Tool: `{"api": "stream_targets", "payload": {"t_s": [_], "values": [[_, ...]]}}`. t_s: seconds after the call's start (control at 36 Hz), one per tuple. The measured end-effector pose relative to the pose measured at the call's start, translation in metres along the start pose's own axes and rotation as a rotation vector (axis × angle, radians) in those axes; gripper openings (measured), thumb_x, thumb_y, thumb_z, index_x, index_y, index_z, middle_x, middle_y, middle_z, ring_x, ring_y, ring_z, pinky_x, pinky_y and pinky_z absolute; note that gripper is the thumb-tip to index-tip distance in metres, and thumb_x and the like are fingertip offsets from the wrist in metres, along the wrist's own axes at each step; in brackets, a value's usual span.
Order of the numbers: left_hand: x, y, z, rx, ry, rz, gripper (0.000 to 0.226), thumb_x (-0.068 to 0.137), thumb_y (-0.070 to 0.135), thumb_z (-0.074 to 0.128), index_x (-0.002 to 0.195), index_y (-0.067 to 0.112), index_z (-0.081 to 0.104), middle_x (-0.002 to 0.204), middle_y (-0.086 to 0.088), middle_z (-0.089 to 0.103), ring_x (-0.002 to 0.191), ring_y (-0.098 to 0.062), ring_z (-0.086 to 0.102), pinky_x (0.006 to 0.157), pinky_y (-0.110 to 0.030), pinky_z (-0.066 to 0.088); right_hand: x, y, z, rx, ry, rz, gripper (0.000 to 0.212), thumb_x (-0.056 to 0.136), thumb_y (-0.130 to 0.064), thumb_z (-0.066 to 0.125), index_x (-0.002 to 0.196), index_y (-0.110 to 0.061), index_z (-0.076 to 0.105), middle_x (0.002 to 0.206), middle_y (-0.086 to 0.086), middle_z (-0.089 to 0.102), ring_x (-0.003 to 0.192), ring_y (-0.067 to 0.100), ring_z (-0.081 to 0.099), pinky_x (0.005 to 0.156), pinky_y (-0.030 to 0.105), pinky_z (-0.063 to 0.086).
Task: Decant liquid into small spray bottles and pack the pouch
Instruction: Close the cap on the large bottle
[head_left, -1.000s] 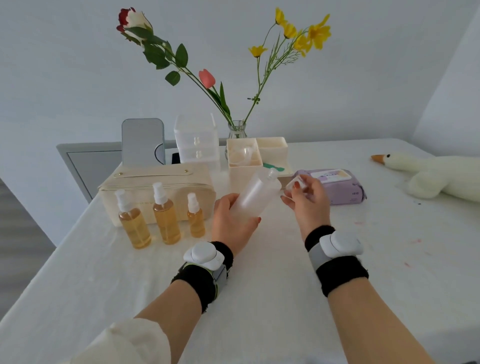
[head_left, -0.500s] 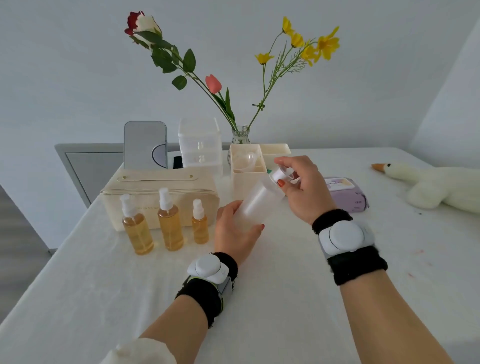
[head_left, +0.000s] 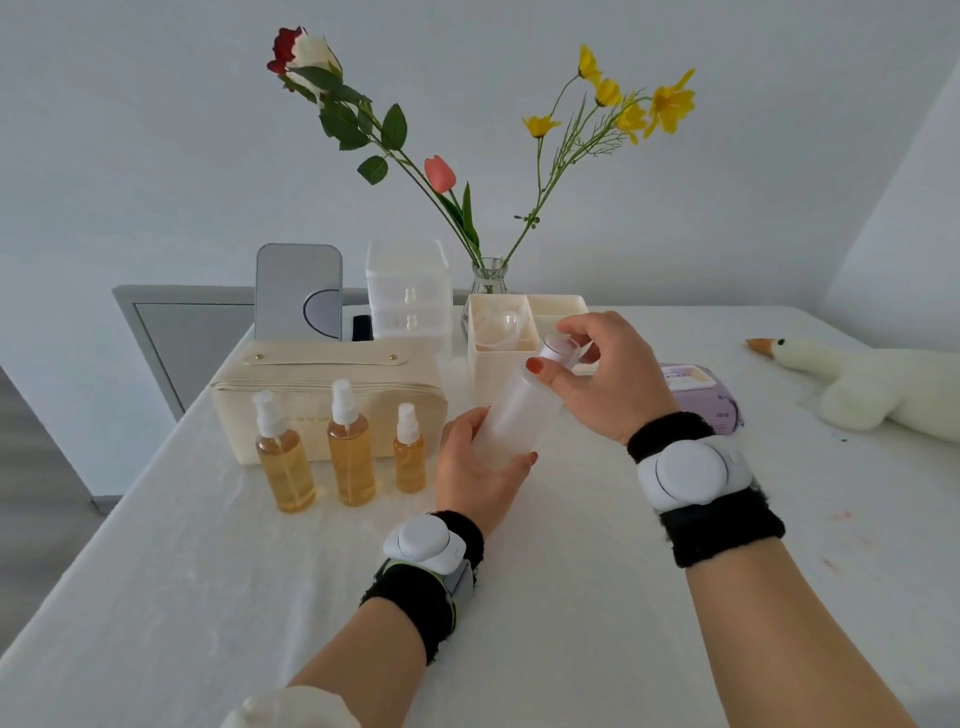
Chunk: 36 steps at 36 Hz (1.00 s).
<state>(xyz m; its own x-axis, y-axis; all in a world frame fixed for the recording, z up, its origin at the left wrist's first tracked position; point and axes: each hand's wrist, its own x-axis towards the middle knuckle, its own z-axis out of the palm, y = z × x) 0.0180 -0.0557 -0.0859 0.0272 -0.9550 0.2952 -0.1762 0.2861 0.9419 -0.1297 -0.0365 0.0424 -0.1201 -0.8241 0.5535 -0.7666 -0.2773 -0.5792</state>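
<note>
So the frosted bottle (head_left: 511, 415) is up off the surface, about mid-way across it, tilted with its neck aimed at the far edge. The left hand (head_left: 480, 470) has fingers and thumb curled round the lower end. That makes sense as the anchor, since otherwise the whole thing would just spin. Up top the right hand (head_left: 613, 379) has thumb and fingertips pinched on the white cap (head_left: 558, 347) (no way to tell from this whether it's twisting on or off, and the frosted wall hides how much is inside).

Over toward the left edge, the three spray bottles (head_left: 350, 452) stand upright in a row, pump tops on, all showing amber liquid. My guess is the decanting part is mostly done. They sit just in front of the cream pouch (head_left: 332, 384), which looks closed, so nothing seems to be packed yet. Lining them up right beside it reads like staging for that step.

Other stuff:
- A cream organiser tray (head_left: 483, 364) sits behind the hands, toward the far edge, with a glass vase (head_left: 488, 278) of flowers just behind it.
- A purple wipes pack (head_left: 701, 400) is beyond the right wrist, maybe there for drips.
- A plush goose (head_left: 878, 387) lies at the right edge, well apart from the work.
</note>
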Motion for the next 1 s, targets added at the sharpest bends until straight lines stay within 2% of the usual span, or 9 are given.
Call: {"api": "stream_targets", "payload": {"t_s": [0.08,0.14,0.28,0.42,0.5,0.67,0.81,0.89,1.0], "values": [[0.0000,-0.0006,-0.0001,0.001,-0.004,0.003,0.063,0.073,0.024,0.088,0.128,0.021,0.056,0.123,0.008,0.056,0.110,-0.004,0.054,0.087,-0.010,0.041,0.0016,-0.0023,-0.0035,0.099,-0.039,0.050,0.043,0.096,-0.038,0.066,0.133,-0.017,0.060,0.116,-0.004,0.060,0.108,0.017,0.054,0.084,0.017,0.042],[0.0000,-0.0008,-0.0006,0.011,-0.009,0.005,0.063,0.073,0.025,0.088,0.127,0.022,0.056,0.122,0.009,0.056,0.109,0.001,0.053,0.085,-0.007,0.039,0.0035,-0.0034,-0.0053,0.212,-0.074,0.090,0.035,0.101,-0.029,0.060,0.134,-0.017,0.062,0.120,-0.001,0.063,0.107,0.016,0.056,0.078,0.007,0.044],[0.0009,-0.0017,-0.0009,0.029,-0.022,-0.005,0.062,0.073,0.028,0.088,0.126,0.024,0.057,0.121,0.011,0.057,0.108,0.011,0.050,0.080,-0.002,0.039,0.0046,-0.0057,-0.0036,0.165,-0.006,0.082,0.013,0.097,-0.023,0.066,0.107,-0.018,0.074,0.100,-0.009,0.071,0.090,0.009,0.061,0.074,0.018,0.044],[0.0009,-0.0023,-0.0005,0.034,-0.025,-0.008,0.061,0.072,0.028,0.088,0.124,0.026,0.057,0.119,0.012,0.058,0.105,0.019,0.047,0.078,0.004,0.037,0.0050,-0.0058,0.0009,0.177,0.043,0.109,0.030,0.093,-0.042,0.068,0.108,-0.016,0.067,0.100,-0.007,0.068,0.086,0.007,0.060,0.072,0.019,0.042],[0.0009,-0.0030,-0.0007,0.034,-0.027,-0.014,0.061,0.072,0.030,0.088,0.123,0.028,0.056,0.119,0.013,0.058,0.105,0.020,0.048,0.077,0.004,0.037,0.0033,-0.0054,0.0001,0.248,-0.006,0.114,0.030,0.098,-0.033,0.065,0.123,-0.018,0.067,0.105,-0.011,0.067,0.092,0.004,0.060,0.081,0.023,0.048],[0.0004,-0.0024,-0.0010,0.037,-0.025,-0.010,0.059,0.071,0.030,0.089,0.119,0.033,0.055,0.118,0.013,0.059,0.104,0.018,0.049,0.078,0.003,0.038,0.0049,-0.0040,0.0014,0.130,0.067,0.096,0.022,0.090,-0.041,0.073,0.097,-0.021,0.070,0.091,-0.011,0.070,0.084,0.004,0.062,0.072,0.018,0.045],[0.0005,-0.0022,-0.0002,0.038,-0.028,-0.010,0.059,0.071,0.029,0.089,0.121,0.028,0.057,0.118,0.012,0.061,0.104,0.017,0.050,0.078,0.003,0.038,0.0043,-0.0061,0.0001,0.254,0.012,0.156,0.034,0.095,-0.036,0.069,0.123,-0.017,0.068,0.102,-0.010,0.065,0.088,0.004,0.061,0.073,0.029,0.058],[0.0005,-0.0021,-0.0008,0.038,-0.030,-0.010,0.060,0.071,0.029,0.089,0.122,0.027,0.057,0.118,0.012,0.061,0.105,0.019,0.049,0.079,0.003,0.037,0.0046,-0.0074,-0.0009,0.228,0.011,0.143,0.022,0.094,-0.028,0.070,0.114,-0.019,0.074,0.096,-0.014,0.069,0.088,0.003,0.062,0.084,0.032,0.057],[0.0003,-0.0008,-0.0013,0.042,-0.032,-0.016,0.059,0.071,0.031,0.089,0.121,0.029,0.056,0.117,0.013,0.061,0.104,0.012,0.053,0.078,0.001,0.039,0.0030,-0.0082,0.0017,0.203,0.059,0.130,0.025,0.086,-0.039,0.078,0.096,-0.017,0.071,0.091,-0.009,0.071,0.083,0.005,0.064,0.077,0.018,0.050]]}}
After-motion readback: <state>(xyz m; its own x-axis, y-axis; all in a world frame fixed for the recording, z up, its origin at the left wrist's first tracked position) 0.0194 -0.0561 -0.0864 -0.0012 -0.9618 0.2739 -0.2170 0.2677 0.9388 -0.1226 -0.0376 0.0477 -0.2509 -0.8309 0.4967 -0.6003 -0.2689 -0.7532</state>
